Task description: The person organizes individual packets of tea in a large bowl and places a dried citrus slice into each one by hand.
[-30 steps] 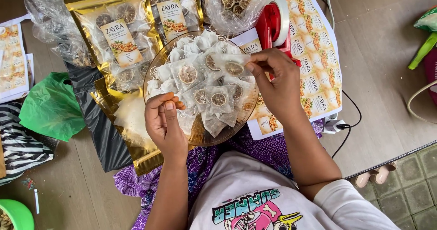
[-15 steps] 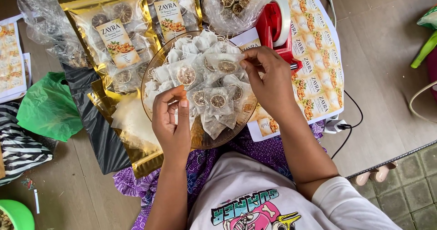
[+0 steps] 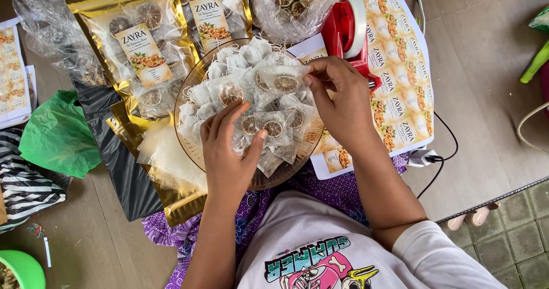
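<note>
Two gold pouches (image 3: 143, 54) with clear windows and cream labels lay at eleven o'clock. A printed label sheet (image 3: 400, 94) spread at two. Small clear sachets (image 3: 269, 89) holding dried citrus slices filled the centre bowl.

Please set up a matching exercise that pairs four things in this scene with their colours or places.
Things:
1. tape dispenser
2. plastic bag
3. left hand
4. right hand

Descriptions:
A. green, lying left of the bowl
B. red, beyond the bowl's far right rim
C. pinching a clear sachet at the bowl's right side
D. fingers spread over the sachets near the middle of the round bowl

Pairs: 1-B, 2-A, 3-D, 4-C
</note>
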